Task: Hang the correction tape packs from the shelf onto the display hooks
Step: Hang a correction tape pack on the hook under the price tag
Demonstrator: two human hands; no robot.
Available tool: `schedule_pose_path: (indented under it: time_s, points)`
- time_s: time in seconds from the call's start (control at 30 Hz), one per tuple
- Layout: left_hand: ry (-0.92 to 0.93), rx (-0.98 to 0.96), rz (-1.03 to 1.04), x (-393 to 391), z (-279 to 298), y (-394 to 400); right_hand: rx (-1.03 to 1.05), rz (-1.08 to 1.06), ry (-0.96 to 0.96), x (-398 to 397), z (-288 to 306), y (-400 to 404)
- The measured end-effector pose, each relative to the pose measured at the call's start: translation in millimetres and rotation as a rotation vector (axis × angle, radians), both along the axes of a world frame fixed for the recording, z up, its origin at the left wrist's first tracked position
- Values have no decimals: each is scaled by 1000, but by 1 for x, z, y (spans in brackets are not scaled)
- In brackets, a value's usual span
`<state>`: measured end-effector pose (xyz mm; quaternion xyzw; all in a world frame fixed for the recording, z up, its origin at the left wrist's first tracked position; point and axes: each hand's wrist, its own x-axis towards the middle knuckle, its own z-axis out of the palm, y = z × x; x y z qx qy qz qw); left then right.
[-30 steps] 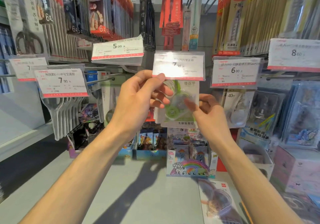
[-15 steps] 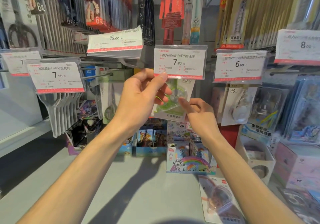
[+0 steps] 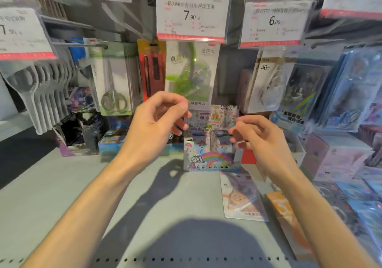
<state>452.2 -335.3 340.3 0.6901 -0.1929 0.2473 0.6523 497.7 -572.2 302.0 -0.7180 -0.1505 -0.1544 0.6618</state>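
Observation:
A green correction tape pack [image 3: 191, 71] hangs on the display hook under the 7.90 price tag [image 3: 193, 14]. My left hand [image 3: 157, 120] hovers just below it, fingers loosely curled, holding nothing. My right hand [image 3: 258, 137] is lower and to the right, also with nothing in it. Another correction tape pack [image 3: 240, 195] lies flat on the grey shelf [image 3: 62, 195] near my right forearm. An orange pack [image 3: 283, 207] lies beside it. A white 40m tape pack [image 3: 268, 81] hangs under the 6.00 tag [image 3: 272, 22].
A scissors pack [image 3: 112, 79] and a red pen pack [image 3: 152, 69] hang left of the green pack. A My Little Pony card box [image 3: 210, 158] stands on the shelf between my hands. More card boxes sit left, and blue packs crowd the right.
Both hands have let go of the green pack, which now hangs on the hook, and have dropped down below it. The camera has tilted downward.

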Motion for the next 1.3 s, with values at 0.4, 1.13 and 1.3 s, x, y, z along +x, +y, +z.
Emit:
schedule_pose_path:
  time_s: [0.4,1.13,1.3]
  points:
    - [449,304,-53,15,-126,-87,109,-156,264,-38,-103,-87]
    - [339,937,167,39,-152,-90,-117,-240,336,-36,-116,-77]
    - [208,793,165,23,-126,-73,62,41,445,-33,-95,-43]
